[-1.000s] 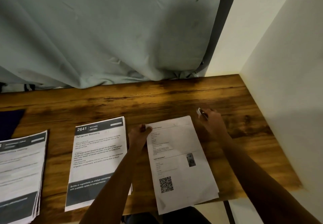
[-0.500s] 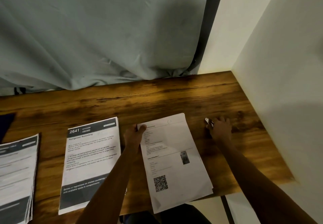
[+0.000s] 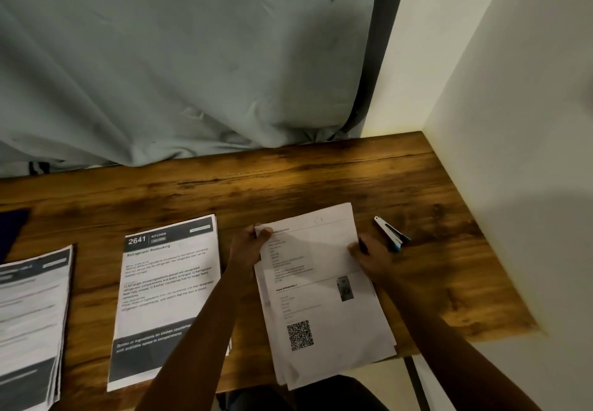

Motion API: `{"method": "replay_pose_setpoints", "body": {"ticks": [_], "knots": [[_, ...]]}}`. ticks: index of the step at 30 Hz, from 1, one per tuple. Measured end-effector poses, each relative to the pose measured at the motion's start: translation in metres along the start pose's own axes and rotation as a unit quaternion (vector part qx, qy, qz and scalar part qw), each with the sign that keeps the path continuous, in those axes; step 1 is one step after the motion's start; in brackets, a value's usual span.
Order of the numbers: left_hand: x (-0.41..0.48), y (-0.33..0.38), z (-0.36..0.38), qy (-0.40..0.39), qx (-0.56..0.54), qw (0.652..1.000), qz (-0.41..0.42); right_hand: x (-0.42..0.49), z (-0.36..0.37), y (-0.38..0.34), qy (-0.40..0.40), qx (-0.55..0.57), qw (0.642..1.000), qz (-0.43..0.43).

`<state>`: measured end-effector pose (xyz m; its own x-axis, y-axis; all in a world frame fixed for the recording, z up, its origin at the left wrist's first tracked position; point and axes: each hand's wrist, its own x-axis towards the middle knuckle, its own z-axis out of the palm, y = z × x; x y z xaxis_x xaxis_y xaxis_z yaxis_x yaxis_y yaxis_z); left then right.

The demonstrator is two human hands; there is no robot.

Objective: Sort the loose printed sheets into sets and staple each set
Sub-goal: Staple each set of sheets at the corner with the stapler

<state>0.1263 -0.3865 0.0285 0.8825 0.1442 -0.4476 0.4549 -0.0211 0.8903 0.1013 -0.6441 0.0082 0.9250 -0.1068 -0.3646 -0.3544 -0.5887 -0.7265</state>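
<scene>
Wooden desk (image 3: 288, 186) holding three paper piles and one stapler (image 3: 392, 234). The left hand (image 3: 252, 245) pinches the top corner of the QR-code set (image 3: 321, 308), which lies between both hands. The right hand (image 3: 369, 255) curls its fingers over the set's right edge, apparently squaring the sheets. The stapler lies ungripped just beyond the right hand. The likely next move is to take it and staple the pinched corner. The 2641 pile (image 3: 167, 282) sits just left of the left hand, with another pile (image 3: 32, 314) farther left.
</scene>
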Motion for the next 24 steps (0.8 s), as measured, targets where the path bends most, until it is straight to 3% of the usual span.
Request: {"method": "replay_pose_setpoints", "body": {"ticks": [5, 9, 15, 20, 24], "knots": [[-0.001, -0.008, 0.0, 0.001, 0.02, 1.0, 0.013, 0.007, -0.004, 0.002, 0.036, -0.004, 0.999, 0.022], [-0.005, -0.018, -0.003, 0.042, 0.136, 0.985, 0.094, 0.015, -0.019, 0.004, 0.106, 0.02, 0.994, 0.022], [-0.022, -0.052, -0.021, 0.007, 0.373, 0.909, 0.183, 0.019, -0.072, 0.007, 0.226, 0.029, 0.973, 0.026], [-0.04, -0.072, -0.021, -0.082, 0.557, 0.795, 0.225, 0.018, -0.11, 0.02, 0.262, -0.002, 0.964, 0.043], [-0.032, -0.086, -0.019, -0.09, 0.595, 0.77, 0.215, 0.013, -0.118, 0.026, 0.249, -0.004, 0.966, 0.075]]}}
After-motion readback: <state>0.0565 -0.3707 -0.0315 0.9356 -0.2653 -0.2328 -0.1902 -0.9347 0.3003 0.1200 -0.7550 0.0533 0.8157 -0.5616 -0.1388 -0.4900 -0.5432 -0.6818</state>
